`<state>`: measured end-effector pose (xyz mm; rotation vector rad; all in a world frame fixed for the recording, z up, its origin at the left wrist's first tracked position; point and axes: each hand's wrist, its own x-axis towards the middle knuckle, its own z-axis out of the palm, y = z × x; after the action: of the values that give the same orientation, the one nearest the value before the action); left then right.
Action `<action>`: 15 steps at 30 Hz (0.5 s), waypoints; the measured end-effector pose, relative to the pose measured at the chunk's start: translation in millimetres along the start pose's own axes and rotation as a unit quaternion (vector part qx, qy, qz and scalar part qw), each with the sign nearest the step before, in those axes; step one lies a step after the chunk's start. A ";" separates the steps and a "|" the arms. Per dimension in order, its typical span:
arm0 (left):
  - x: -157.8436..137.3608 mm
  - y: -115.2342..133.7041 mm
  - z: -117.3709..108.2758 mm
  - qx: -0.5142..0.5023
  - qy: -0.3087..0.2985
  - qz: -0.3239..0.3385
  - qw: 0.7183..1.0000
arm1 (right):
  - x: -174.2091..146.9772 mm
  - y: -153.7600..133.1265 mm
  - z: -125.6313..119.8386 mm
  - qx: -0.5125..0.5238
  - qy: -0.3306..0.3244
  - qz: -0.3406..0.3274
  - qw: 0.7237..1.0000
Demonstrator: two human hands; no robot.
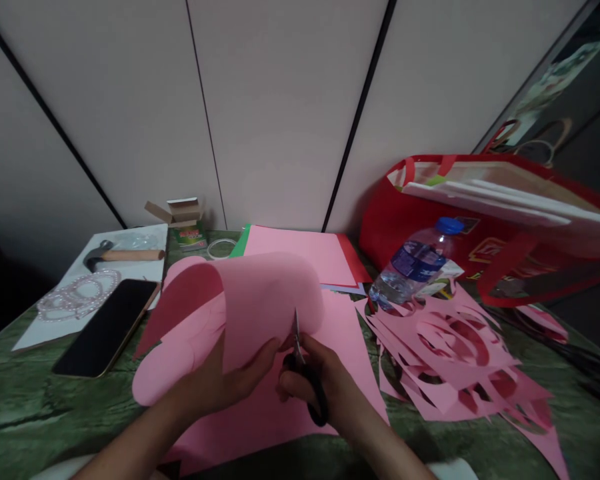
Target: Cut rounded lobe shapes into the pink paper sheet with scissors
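Note:
A large sheet of pink paper (265,293) curls upward in front of me, and my left hand (230,380) grips it near its lower edge. In my right hand (315,377) is a pair of scissors (307,383) with black handles, fingers wrapped through the loops. The blades point away from me and lie against the curled sheet; whether they cut into it I cannot tell. Beneath both hands lies another flat pink sheet (350,353). Rounded pink paper pieces (165,370) rest to the left, partly hidden under the curl.
Cut pink scraps (445,347) pile up on the right, beside a leaning water bottle (410,267) and a red bag (395,200). At left are a phone (110,327), beads (80,297), a hammer (130,255) and a small box (189,230). Coloured sheets (300,250) lie behind, by the wall.

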<state>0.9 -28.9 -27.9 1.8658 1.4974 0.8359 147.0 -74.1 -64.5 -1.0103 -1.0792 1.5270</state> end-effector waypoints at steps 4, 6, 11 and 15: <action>3.9 4.5 -7.7 -0.134 -0.033 -0.039 0.990 | 2.8 1.3 -8.3 0.009 -0.023 0.006 1.000; 6.1 5.8 -9.7 -0.201 -0.051 -0.062 0.976 | 3.1 -0.1 -8.0 0.017 -0.033 -0.008 0.999; 6.7 8.4 -8.9 -0.191 -0.089 -0.064 0.976 | 0.3 -4.9 1.7 0.003 -0.012 -0.052 0.999; 5.9 11.1 -8.2 -0.176 -0.123 -0.056 0.975 | -1.1 -4.2 5.7 -0.017 0.018 -0.053 0.998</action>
<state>2.2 -24.6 -13.5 1.5457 1.2000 0.7315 142.8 -75.5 -58.8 -0.9853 -1.1184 1.4047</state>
